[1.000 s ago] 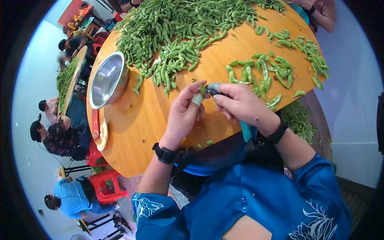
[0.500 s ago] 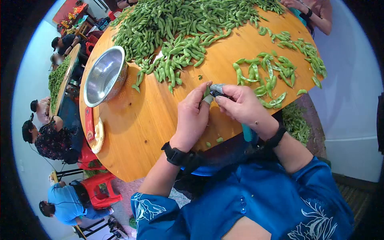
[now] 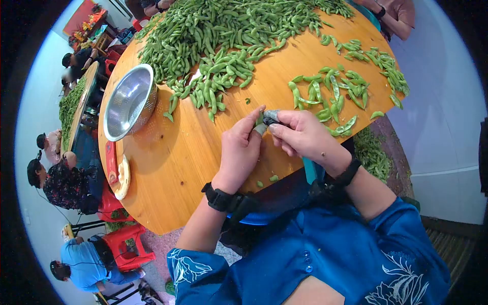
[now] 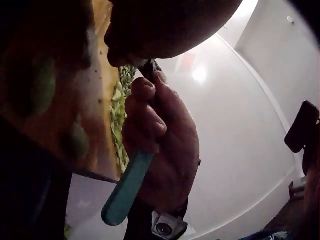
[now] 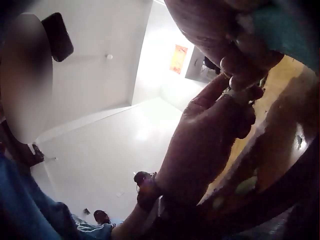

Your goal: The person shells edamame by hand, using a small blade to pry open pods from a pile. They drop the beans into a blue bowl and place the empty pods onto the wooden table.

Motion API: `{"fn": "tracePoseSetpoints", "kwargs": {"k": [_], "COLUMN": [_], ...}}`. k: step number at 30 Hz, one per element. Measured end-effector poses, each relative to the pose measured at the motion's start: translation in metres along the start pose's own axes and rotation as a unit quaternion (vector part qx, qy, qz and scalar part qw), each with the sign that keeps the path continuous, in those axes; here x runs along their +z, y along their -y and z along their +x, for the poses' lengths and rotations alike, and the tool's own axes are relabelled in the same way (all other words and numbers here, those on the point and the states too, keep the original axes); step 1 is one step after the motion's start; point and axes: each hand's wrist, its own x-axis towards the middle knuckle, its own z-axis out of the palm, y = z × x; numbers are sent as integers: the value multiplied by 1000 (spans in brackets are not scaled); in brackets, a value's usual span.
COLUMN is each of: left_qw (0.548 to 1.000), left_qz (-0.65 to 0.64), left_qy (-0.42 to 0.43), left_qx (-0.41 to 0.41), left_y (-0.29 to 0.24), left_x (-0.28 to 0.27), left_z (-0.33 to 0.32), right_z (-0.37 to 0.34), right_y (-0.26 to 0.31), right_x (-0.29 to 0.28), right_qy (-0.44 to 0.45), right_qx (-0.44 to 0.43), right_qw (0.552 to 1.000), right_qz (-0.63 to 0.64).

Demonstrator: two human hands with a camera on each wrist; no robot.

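Observation:
In the head view my left hand pinches a green soybean pod between thumb and forefinger, the thumb wrapped in pale tape. The fingers hide most of the pod. My right hand, its forefinger wrapped in grey tape, grips a teal-handled tool. The handle sticks out below the palm, while the tool's dark front part meets the pod at the left fingertips. Two loose green beans lie near the table edge under the hands.
A big heap of soybean pods covers the far side of the wooden table. Opened pods lie to the right. A metal colander stands at the left, near a red packet. Several people sit around.
The left hand has turned slightly, and less of the pod shows between its fingers. Both hands stay together at the pod. The head view has shifted a little.

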Motion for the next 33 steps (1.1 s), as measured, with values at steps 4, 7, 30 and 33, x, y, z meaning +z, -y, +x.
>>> {"fn": "tracePoseSetpoints", "kwargs": {"k": [4,7,30,33], "left_qw": [996,994,983,973], "left_qz": [20,34,-182,-220], "left_qy": [-51,-54,19,46], "left_qx": [76,91,-27,-52], "left_y": [9,7,-4,-7], "left_x": [2,2,5,3], "left_z": [0,0,5,3], "right_z": [6,10,10,5], "right_y": [-7,-12,0,5], "right_x": [5,7,1,4], "right_qy": [-14,-48,-62,-68], "right_qx": [-21,-33,-113,-92], "right_qw": [1000,998,990,993], "right_qz": [-19,2,-61,-19]}}
